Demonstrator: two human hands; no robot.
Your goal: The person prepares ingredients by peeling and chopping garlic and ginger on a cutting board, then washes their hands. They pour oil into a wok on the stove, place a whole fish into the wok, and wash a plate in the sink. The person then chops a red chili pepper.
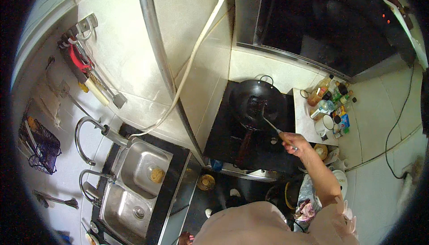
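Note:
My right hand (295, 143) is closed around the wooden handle of a long metal cooking utensil (272, 125). Its far end reaches into a black wok (244, 111) on the dark stove top; the shape of that end is hard to tell. Some dark, shiny matter lies at the wok's bottom. A loop handle stands at the wok's back rim, and a long dark handle extends toward me. At the bottom edge, left of my body, a small part of my left hand (191, 238) shows beside something dark reddish-brown; its grip is unclear.
Right of the stove, a white shelf (301, 114) holds bottles, jars and a white enamel mug (324, 124). A range hood (315, 20) hangs above. To the left is a double steel sink (134, 181) with a tan scrubber (157, 175). A white hose (197, 44) runs down the wall.

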